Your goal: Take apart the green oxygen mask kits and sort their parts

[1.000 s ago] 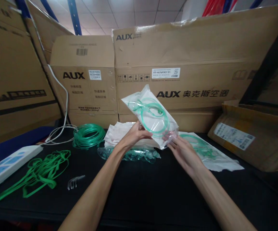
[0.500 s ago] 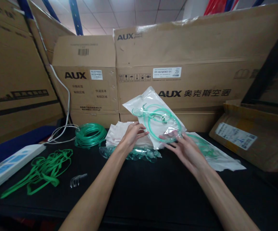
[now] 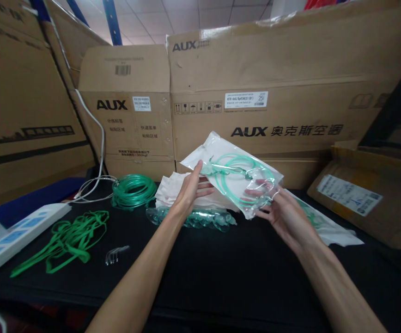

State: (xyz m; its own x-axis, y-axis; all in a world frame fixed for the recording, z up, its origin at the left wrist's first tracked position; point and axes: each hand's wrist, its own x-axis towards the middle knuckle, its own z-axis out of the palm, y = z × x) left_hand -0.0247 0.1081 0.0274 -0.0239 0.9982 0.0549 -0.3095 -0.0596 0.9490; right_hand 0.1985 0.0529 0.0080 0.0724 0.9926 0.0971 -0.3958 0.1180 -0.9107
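In front of me I hold up a clear-fronted, white-backed pouch (image 3: 226, 150), tilted, with coiled pale green tubing and a clear green piece inside. My right hand (image 3: 287, 217) grips its lower right end, and the fingers behind it show through the clear film. My left hand (image 3: 190, 187) is at the pouch's left edge, thumb over the front and fingers passing behind. Below the pouch lie a stack of white pouches (image 3: 171, 189) and a row of clear green plastic pieces (image 3: 200, 218). Another filled pouch (image 3: 339, 233) lies flat behind my right wrist.
On the black table (image 3: 221, 277) at left are a coil of green tubing (image 3: 134, 189), tangled green straps (image 3: 70, 238), small clear and metal pieces (image 3: 115, 254) and a white power strip (image 3: 23, 236). Large cardboard boxes (image 3: 203, 138) wall the back; an open carton (image 3: 377, 222) stands right.
The pouch has shifted slightly right and tipped flatter. My left thumb has come over its left edge, where the hand was in front before. My right hand has moved a little right with it.
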